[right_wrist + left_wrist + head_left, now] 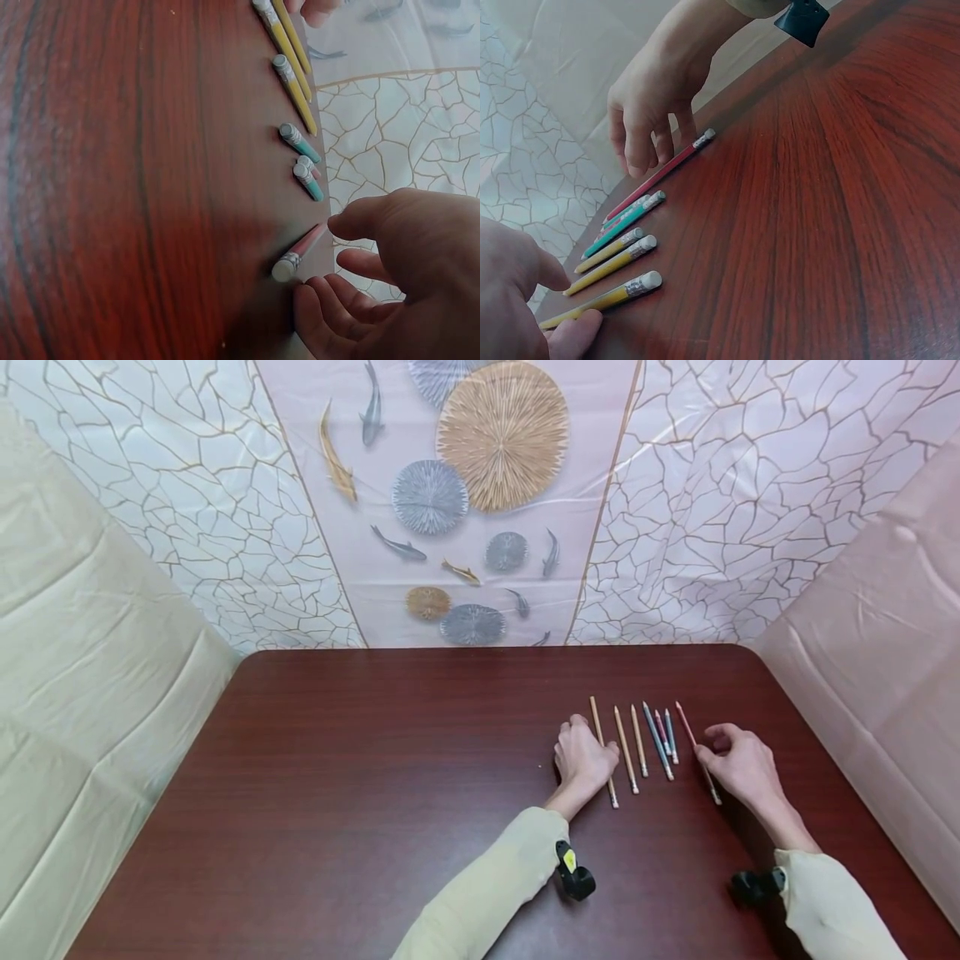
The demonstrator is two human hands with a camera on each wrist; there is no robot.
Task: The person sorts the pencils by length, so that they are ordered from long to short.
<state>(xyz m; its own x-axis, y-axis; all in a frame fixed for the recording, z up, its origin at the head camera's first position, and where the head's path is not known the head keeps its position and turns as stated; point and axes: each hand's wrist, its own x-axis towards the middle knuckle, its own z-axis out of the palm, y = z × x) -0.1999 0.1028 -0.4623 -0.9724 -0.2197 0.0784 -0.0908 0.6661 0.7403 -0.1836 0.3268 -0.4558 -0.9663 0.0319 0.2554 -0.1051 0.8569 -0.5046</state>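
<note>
Several pencils lie in a loose row on the table, eraser ends toward me. My left hand (585, 758) is at the leftmost yellow pencil (615, 298), thumb and fingers spread to either side of it, one fingertip right against its shaft. My right hand (744, 766) hovers by the red pencil (305, 246) at the right end, its thumb close to the shaft and its fingers loosely bent on the other side. Between the hands are two more yellow pencils (626, 750), a long teal pencil (657, 742), a short pinkish-red pencil (662, 730) and a short teal pencil (671, 737).
The dark red-brown table (337, 793) has rounded far corners. A patterned sheet (495, 568) hangs behind its far edge, and pale padded panels (885, 668) stand at both sides. Black camera mounts (576, 881) sit on both wrists.
</note>
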